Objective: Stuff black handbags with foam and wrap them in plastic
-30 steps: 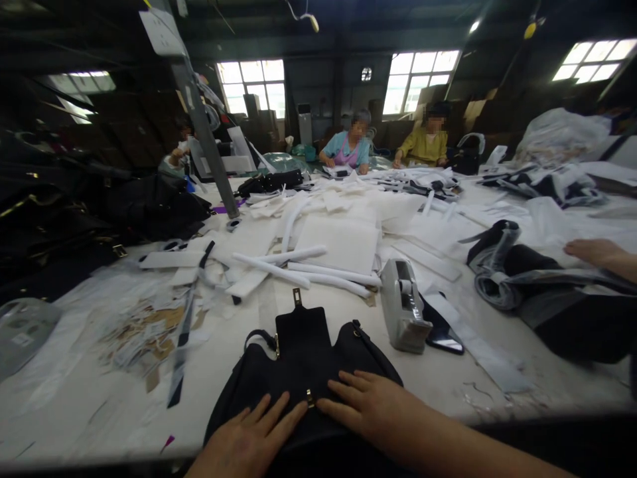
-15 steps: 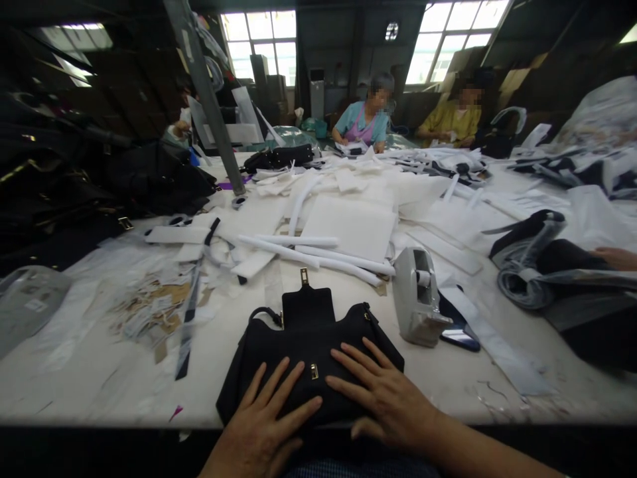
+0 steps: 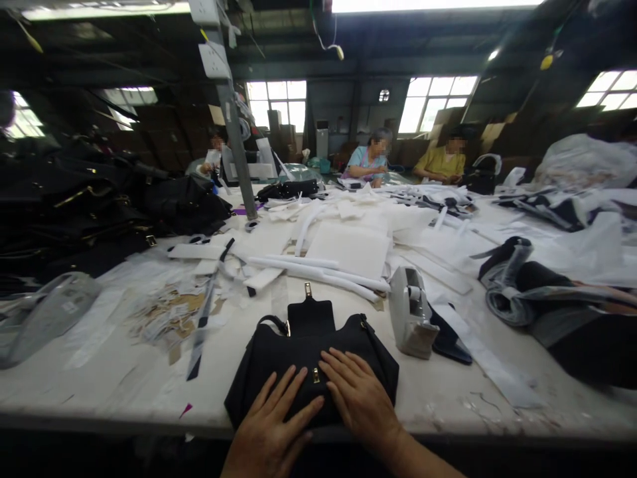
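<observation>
A black handbag [image 3: 269, 355] lies at the table's front edge, its flap [image 3: 311, 317] folded back away from me. On the flap's tip is a gold clasp plate [image 3: 308, 290], and a gold turn lock [image 3: 315, 376] sits on the bag's front panel. My left hand [image 3: 273, 425] rests flat on the panel left of the lock, fingers spread. Right of the lock, my right hand [image 3: 359, 393] lies flat on the bag, its fingers stretched out and close together. Neither hand grips anything. The bag's lower edge is partly hidden by my hands.
Right of the bag stands a grey tape dispenser [image 3: 412, 315], beside a dark phone [image 3: 450, 345]. White foam strips [image 3: 318, 272] lie behind it. Black bags [image 3: 74, 192] are heaped at left; paper tags [image 3: 166, 315] lie scattered. Co-workers [image 3: 368, 162] sit across the table. A rolled black piece [image 3: 517, 285] is at right.
The camera view has tilted up. My right hand has slid slightly left toward the lock, and its fingers have drawn closer together. My left hand stays nearly in place on the bag.
</observation>
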A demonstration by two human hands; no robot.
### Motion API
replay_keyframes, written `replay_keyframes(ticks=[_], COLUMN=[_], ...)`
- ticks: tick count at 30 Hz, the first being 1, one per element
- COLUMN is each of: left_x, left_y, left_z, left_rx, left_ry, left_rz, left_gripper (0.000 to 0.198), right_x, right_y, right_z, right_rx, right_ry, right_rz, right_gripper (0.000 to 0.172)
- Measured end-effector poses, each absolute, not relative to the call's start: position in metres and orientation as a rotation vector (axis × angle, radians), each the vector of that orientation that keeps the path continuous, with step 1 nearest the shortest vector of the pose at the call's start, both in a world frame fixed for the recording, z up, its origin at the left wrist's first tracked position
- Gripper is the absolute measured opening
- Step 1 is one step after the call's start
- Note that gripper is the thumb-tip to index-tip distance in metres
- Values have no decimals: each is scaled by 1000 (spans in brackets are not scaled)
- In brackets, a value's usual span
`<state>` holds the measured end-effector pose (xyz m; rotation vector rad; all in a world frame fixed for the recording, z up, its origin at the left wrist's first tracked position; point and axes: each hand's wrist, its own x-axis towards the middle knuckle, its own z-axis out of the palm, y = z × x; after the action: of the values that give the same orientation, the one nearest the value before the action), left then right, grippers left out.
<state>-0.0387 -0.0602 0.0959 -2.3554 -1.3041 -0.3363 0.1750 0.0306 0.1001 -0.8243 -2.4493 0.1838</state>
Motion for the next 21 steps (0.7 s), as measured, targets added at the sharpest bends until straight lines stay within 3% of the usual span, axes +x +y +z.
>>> replay_keyframes(ticks=[7,11,16,21], left_x=[-15,-18,-20,-31], left_y=[-68,-68,-56,-40], left_z=[65,74,90,73], left_rx=[-2158,-2223,-2229,-2147], left_ry=[-1421,-1384,-1363,-1110], left_rz=[-640,-653,-597,-571], left_gripper=[50,45,26,25], right_x=[181,183,182,185], right_y=[28,27,25,33], right_z=[101,111,111,128], right_rx=[-817,-816,-826,-812], right_ry=[-2393,-2528,-2596,-2583], right_rz=[276,296,322,572], right_gripper=[36,46,44,42])
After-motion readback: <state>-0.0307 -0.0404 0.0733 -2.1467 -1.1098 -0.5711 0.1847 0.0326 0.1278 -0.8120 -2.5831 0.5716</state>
